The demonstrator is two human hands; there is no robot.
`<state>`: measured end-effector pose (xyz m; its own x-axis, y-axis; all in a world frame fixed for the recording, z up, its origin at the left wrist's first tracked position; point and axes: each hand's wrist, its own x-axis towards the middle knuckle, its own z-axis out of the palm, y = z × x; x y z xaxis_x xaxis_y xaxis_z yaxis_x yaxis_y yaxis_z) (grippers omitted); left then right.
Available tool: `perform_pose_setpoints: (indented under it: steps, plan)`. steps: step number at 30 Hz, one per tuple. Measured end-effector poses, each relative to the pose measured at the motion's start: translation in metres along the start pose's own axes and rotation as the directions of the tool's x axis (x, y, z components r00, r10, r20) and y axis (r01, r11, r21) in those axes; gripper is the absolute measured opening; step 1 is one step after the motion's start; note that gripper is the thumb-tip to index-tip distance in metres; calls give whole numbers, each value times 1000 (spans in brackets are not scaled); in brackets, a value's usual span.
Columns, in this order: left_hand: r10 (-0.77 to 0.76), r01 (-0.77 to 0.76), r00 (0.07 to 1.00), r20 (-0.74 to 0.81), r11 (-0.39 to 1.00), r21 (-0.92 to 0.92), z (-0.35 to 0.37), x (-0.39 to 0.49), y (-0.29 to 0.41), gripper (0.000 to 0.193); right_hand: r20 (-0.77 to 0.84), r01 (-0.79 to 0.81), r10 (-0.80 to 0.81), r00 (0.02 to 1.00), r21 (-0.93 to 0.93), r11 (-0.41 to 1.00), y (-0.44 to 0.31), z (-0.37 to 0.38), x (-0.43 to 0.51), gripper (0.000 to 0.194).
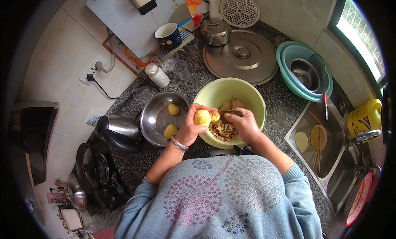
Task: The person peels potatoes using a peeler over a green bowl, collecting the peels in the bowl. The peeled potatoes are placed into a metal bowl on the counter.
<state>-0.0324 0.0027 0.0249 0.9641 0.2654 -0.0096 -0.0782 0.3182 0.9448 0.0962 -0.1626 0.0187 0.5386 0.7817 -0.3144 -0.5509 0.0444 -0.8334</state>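
My left hand (192, 125) grips a knobbly, mostly peeled yellow potato (203, 118) above a pale green plastic basin (216, 90). Close against the potato's right end, my right hand (246, 121) holds a small dark tool (232, 113), perhaps a peeler or blade; the fingers hide much of it. Brown and yellow peelings (223, 132) are heaped in the basin under my hands. A couple of pale brown potatoes (236, 103) lie behind them, partly covered by my right hand. To the left, a stainless steel basin (154, 118) contains a peeled potato (173, 109) and another potato (170, 131).
Left of the steel basin stands an electric kettle (119, 132). Behind are a white bottle (157, 75), plastic cups (181, 69) and a large steel lid (260, 59) carrying a small pot (216, 33). Nested green basins (283, 75) overlap the sink (292, 137) on the right.
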Motion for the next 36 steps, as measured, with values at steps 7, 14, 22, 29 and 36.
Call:
perform_pose_setpoints:
  steps: [7,14,22,29,36]
  plan:
    - [-100,108,994,-44,946,304,0,-3,8,57,32,106,-106,994,18,994,4,0,0,29]
    - [2,-7,1000,15,950,311,3,-1,9,52,39,167,-163,986,-137,976,10,0,4,32]
    - [164,-116,985,-46,841,528,11,-3,0,49,256,584,-544,799,-544,602,11,2,8,20]
    - [-47,66,989,-140,989,133,10,-6,2,56,103,96,-93,990,-31,995,6,0,5,29]
    - [108,-70,993,-45,855,514,6,-2,-2,58,209,433,-380,901,-455,778,10,2,13,33]
